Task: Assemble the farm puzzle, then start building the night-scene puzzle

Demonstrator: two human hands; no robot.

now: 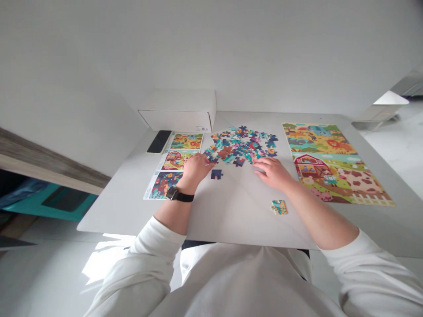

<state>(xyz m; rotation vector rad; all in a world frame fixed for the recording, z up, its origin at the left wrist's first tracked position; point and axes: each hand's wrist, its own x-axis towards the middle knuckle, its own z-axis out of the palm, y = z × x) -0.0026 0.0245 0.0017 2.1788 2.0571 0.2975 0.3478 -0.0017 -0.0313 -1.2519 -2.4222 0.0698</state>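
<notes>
The heap of colourful cardboard jigsaw pieces (243,144) lies just beyond both hands. The left hand (195,169) curls, grip unclear, nearest the loose dark-blue piece (217,174). The right hand (272,171) lies flat, empty.

A white box (178,110) stood at the upper middle of the frame, at the far edge of a pale table (238,220). Just below it on the left lay a dark phone (159,141), with a sheet (173,165) of three printed pictures beside it. A finished puzzle (333,163) of animal and farm scenes lay flat at the right. At the left edge, a teal object (49,200) showed under a wooden ledge (42,163).
</notes>
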